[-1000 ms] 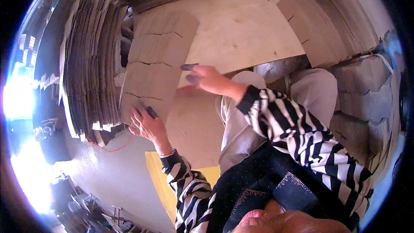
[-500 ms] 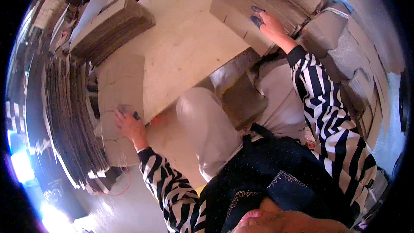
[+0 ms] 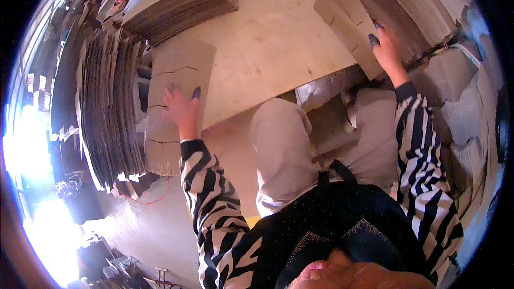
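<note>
The bare board (image 3: 262, 53) lies open toward twelve o'clock, between left hand (image 3: 182, 108) and right hand (image 3: 387, 48). Upright cardboard sheets (image 3: 107, 107) wall off nine o'clock; a cardboard pile (image 3: 182, 12) blocks eleven, another stack (image 3: 409, 18) two.

There are two slit cardboard sheets (image 3: 182, 56) (image 3: 342, 35), one tabletop (image 3: 257, 48).

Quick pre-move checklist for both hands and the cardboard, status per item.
1. Left hand over the left slotted cardboard sheet: ok.
2. Left fingers pressing on that sheet: cannot tell, they are blurred.
3. Right hand at the right slotted cardboard sheet: ok, by its outer edge.
4. Right-hand grip secure: cannot tell.
5. Dark thumb covers on both hands: ok.
6. Far cardboard stack apart from both hands: ok.
</note>
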Motion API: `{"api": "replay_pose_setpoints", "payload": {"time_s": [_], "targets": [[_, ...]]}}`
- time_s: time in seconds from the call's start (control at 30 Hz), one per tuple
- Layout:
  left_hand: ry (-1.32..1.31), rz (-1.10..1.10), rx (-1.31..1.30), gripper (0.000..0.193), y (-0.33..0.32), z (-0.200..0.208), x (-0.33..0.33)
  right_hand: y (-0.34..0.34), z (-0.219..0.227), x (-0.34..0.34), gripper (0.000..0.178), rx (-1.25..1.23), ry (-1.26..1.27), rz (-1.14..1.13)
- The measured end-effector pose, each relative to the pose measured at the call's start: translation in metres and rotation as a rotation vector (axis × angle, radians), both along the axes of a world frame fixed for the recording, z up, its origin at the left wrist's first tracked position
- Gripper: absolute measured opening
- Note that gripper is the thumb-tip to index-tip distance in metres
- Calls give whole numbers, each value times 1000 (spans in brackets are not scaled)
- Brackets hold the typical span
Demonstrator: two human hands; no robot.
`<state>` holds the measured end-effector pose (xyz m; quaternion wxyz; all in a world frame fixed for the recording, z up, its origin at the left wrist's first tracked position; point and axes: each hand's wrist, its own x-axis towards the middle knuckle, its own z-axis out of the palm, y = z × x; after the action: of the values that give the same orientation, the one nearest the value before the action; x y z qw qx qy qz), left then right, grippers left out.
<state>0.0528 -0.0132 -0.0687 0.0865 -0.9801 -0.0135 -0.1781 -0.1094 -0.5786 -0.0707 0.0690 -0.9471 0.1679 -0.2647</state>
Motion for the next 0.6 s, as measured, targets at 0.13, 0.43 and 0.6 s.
{"api": "replay_pose_setpoints", "payload": {"time_s": [0.13,0.43,0.6], "targets": [[84,7,46,57,-17,-11,23,48,38,-1,18,201,113,185],[-258,-373,111,37,-26,-18,2,102,-1,30,25,-5,312,446],[-136,-256,108,26,-56,9,-8,107,-5,27,24,-24,358,476]]}}
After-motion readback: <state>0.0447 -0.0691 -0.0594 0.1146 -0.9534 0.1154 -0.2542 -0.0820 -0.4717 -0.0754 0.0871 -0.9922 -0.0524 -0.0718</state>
